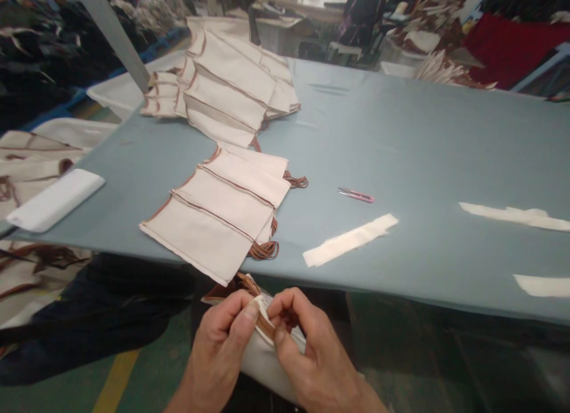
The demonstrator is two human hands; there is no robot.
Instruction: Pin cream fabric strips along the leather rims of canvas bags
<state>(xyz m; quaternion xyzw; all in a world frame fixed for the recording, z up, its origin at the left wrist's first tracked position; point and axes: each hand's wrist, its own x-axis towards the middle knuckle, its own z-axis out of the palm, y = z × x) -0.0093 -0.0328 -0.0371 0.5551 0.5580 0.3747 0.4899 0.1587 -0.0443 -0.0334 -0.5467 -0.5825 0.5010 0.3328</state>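
Observation:
Below the table's front edge, my left hand point(227, 336) pinches the brown-trimmed edge of a cream fabric bag point(262, 359). My right hand point(307, 347) grips the same edge a little to the right, thumb and fingers closed on it. Part of the bag is hidden behind both hands. Just beyond them, several cream fabric pieces with brown binding point(218, 205) lie fanned out on the table, with bundles of brown cord point(263, 250) at their right side. Pink-handled thread snips point(357, 195) rest farther right on the tabletop.
A larger pile of cream pieces point(231, 74) lies at the back left of the blue-grey table point(427, 145). Cream fabric strips point(351, 240) are on the right. A white oblong object point(57, 199) sits at the left edge, near a metal post point(118, 35) and white bins point(116, 95).

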